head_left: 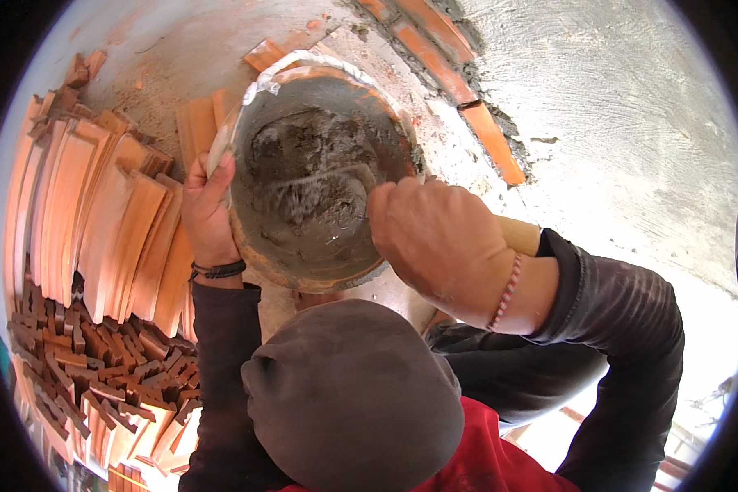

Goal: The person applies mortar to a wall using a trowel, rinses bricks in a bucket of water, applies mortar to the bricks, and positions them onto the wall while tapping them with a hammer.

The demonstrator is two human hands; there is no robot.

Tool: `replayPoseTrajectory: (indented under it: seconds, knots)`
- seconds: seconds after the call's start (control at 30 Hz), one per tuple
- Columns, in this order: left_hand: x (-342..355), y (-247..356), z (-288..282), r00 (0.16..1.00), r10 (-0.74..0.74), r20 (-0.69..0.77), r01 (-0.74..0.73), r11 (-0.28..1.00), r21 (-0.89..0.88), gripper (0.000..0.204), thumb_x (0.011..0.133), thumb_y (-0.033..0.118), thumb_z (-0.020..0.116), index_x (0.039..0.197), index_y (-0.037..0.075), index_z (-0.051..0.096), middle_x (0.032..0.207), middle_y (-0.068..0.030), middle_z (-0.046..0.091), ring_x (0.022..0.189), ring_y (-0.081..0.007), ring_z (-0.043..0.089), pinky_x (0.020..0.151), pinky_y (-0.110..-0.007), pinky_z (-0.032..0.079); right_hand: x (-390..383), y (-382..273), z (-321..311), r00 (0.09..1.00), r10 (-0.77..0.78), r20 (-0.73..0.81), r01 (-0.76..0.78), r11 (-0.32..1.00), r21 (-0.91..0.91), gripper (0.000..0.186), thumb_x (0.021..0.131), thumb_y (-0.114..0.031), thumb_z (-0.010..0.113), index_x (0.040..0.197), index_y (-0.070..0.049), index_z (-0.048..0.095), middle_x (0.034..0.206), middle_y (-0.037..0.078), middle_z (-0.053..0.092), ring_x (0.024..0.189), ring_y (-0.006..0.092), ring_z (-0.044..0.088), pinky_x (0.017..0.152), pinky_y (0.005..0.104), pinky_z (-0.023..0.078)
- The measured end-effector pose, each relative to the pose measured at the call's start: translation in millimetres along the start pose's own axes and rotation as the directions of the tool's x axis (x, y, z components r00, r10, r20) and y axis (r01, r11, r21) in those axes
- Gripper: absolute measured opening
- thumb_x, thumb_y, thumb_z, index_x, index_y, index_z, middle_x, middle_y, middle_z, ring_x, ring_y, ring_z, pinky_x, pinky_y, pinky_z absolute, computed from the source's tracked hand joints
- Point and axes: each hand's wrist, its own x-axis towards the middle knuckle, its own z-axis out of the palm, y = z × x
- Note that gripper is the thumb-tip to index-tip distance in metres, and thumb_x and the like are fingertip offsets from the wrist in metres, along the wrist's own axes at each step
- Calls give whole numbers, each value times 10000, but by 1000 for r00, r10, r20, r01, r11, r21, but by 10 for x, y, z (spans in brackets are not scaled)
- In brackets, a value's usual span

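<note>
A round bucket (328,88), smeared with grey, is in front of me and tilted so that I see into it. Wet mortar (303,213) covers its bottom. At the bucket's left edge my left hand (210,215) is closed on the rim, thumb on top; its other fingers are partly hidden. Its white wrapped handle (299,57) lies along the far rim. My right hand (443,242) makes a fist over the right side, wrapped round a trowel whose wooden handle (520,236) sticks out behind it. The trowel's blade is blurred in the mortar.
Stacks of orange clay tiles (98,217) stand on the left, with more tiles (107,353) below them. A row of bricks set in mortar (435,57) runs along the upper right, beside a grey plastered surface (623,115). A grey cap (353,394) blocks the lower middle.
</note>
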Motion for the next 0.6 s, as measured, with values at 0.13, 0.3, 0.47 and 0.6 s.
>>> replayPoseTrajectory:
  seconds: [0.13, 0.3, 0.47, 0.6]
  knots:
    - [-38, 20, 96, 998, 32, -59, -28, 997, 74, 67, 948, 123, 657, 970, 65, 631, 879, 30, 618, 782, -61, 540, 751, -206, 427, -185, 213, -231, 983, 108, 146, -132, 977, 167, 157, 929, -162, 565, 914, -7, 581, 793, 148, 663, 707, 302, 674, 634, 398, 550]
    - [-92, -111, 244, 992, 122, 27, -125, 974, 188, 77, 947, 120, 657, 985, 55, 641, 903, 39, 586, 814, -51, 494, 776, -203, 390, -179, 531, -249, 895, -1, 447, -245, 835, 493, 363, 1019, -324, 465, 1003, -13, 652, 923, 222, 681, 957, 392, 659, 864, 478, 518]
    - [-275, -150, 609, 992, 123, -4, -120, 974, 190, 170, 941, 124, 664, 1072, 17, 644, 950, 40, 585, 846, -52, 485, 799, -205, 387, -268, 817, -87, 862, 17, 507, -223, 910, 349, 347, 1011, -338, 488, 984, -40, 662, 873, 202, 676, 904, 389, 659, 814, 495, 516]
    - [-278, -151, 583, 977, 213, 16, -207, 924, 321, 324, 930, 152, 688, 1184, -31, 603, 1214, -55, 592, 1001, -91, 497, 887, -237, 391, -325, 770, -121, 921, 199, 335, -292, 922, 255, 295, 981, -307, 549, 940, -39, 663, 753, 227, 653, 809, 380, 673, 730, 485, 529]
